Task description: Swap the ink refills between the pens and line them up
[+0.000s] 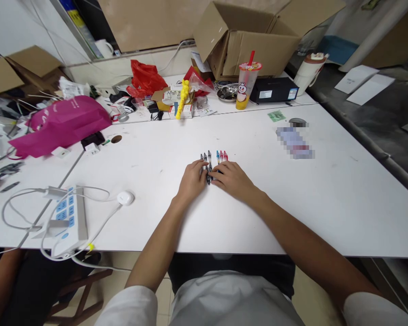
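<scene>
Side by side on the white table (149, 158) lie slim pens with clear barrels. Three dark-tipped black pens (209, 156) form the left group. To their right are a blue pen (218, 156) and two pink-red pens (223, 155), their lower ends hidden under my right hand. My left hand (193, 181) is curled around the left side of the black pens, fingertips on them. My right hand (233, 179) lies over the coloured pens, its fingers bent and touching the rightmost black pen from the right.
A power strip (78, 217) with white cables lies left. Behind stand a drink cup (246, 86), a black box (274, 90) and an open carton (258, 52). A magenta bag (68, 122) and red plastic bag (144, 78) lie back left. Another person's arm (3, 276) shows lower left.
</scene>
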`<state>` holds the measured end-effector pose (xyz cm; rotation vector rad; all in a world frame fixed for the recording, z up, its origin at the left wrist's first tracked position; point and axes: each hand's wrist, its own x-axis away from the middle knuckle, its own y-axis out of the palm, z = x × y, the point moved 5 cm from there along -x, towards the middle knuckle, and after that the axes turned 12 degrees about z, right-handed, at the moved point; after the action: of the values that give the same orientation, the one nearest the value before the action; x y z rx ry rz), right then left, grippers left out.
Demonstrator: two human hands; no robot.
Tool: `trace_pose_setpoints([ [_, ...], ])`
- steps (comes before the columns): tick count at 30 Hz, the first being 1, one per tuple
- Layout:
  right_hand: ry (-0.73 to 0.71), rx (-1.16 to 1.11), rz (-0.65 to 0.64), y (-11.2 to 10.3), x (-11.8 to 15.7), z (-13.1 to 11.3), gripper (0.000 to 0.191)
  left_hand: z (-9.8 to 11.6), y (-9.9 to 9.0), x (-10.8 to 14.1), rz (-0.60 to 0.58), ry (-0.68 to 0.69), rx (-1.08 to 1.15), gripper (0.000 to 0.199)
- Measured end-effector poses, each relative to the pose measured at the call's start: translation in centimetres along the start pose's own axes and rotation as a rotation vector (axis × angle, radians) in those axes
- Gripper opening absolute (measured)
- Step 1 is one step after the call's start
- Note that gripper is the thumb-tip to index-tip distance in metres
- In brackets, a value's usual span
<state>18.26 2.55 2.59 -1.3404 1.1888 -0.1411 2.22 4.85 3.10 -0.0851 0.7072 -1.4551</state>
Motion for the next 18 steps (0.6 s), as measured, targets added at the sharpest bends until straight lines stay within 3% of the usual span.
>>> trace_pose_setpoints([
  [4, -0.02, 0.001, 0.005, -0.1, 0.1, -0.4, 0.036, 0.1, 0.1, 0.0, -0.033, 0.021, 0.0, 0.031],
  [8, -0.03, 0.029, 0.013, 0.2, 0.0, -0.4, 0.031, -0.1, 0.2, -0.1, -0.042, -0.039, 0.108, 0.028],
  [12, -0.058, 0.062, 0.007, 0.3, -0.2, -0.4, 0.031, -0.1, 0.2, -0.1, -0.059, -0.03, 0.077, 0.028],
  [18, -0.063, 0.042, 0.104, -0.8, -0.7, -0.5, 0.029, -0.1, 0.1, -0.1, -0.077, -0.034, 0.091, 0.031],
])
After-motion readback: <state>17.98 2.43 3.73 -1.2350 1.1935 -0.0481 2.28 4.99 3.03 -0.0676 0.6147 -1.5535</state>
